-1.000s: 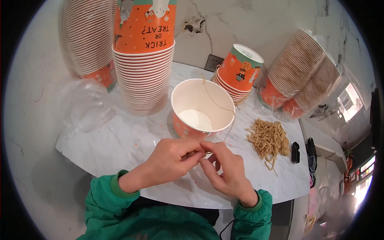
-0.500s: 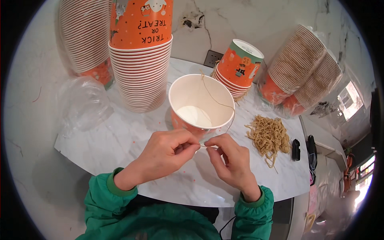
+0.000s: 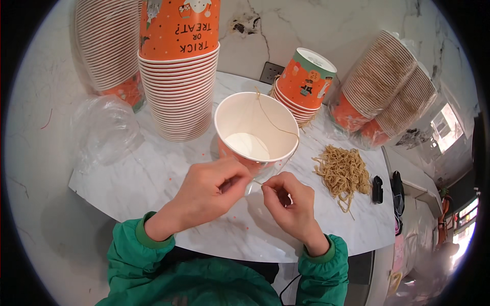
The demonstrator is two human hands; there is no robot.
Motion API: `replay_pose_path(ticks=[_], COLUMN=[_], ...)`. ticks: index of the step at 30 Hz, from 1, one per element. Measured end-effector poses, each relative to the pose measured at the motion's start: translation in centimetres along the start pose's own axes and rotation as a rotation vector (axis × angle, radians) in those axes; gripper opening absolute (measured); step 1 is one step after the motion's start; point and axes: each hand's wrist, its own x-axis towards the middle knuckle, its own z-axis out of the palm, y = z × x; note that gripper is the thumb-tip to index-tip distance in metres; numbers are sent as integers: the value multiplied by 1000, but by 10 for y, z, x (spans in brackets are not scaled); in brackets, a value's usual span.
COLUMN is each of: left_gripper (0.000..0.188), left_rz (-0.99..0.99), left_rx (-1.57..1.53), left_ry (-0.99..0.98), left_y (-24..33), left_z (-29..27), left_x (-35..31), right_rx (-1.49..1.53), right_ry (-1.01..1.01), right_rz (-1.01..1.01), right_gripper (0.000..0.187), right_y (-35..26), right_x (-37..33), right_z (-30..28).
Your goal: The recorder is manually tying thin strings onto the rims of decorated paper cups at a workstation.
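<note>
A large orange paper bucket (image 3: 237, 116), white inside, stands upright in front of me. A thin strand of tan twine (image 3: 279, 131) hangs over its far rim, crosses the mouth and comes down outside toward my hands. At the bucket's near side my left hand (image 3: 206, 193) pinches the twine between thumb and finger. Just to the right, my right hand (image 3: 293, 206) also pinches it, with a short length stretched between the two hands. The left fingertips are partly hidden behind that hand.
A tall stack of paper buckets (image 3: 176, 99) stands behind left, beside crumpled clear plastic (image 3: 109, 130). A shorter upside-down stack (image 3: 306, 81) is at the back. A heap of tan twine (image 3: 343, 173) and a small black object (image 3: 377, 189) lie right. Wrapped bucket stacks (image 3: 380, 76) stand far right.
My left hand has shifted slightly forward, toward the bucket. My right fingertips have closed in a little to the left, and both hands keep their pinch on the twine.
</note>
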Motion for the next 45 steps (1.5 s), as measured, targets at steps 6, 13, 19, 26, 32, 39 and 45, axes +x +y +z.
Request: replay_pose_path(ticks=[6,13,19,26,32,39,45], left_gripper=[26,27,25,28,28,26,21], left_rz=[254,415,415,401,409,438,316], left_rx=[311,552,539,574,592,594,536], left_ry=[280,240,228,236,244,286,-58], left_y=[8,-12,-10,-4,-1,10,14], left_z=[2,7,11,17,17,19,-17], left_x=[16,24,22,18,17,20,64], right_rx=[249,351,408,479,516,549,625], right_ry=[136,217,255,237,231,228,187], right_rz=[233,268,280,344,365,360,434], right_gripper=[9,9,10,12,11,11,10], right_y=[8,13,17,14,13,16,6], right_x=[-3,-5,-2,1,3,4,8], right_z=[6,19,21,18,19,17,13])
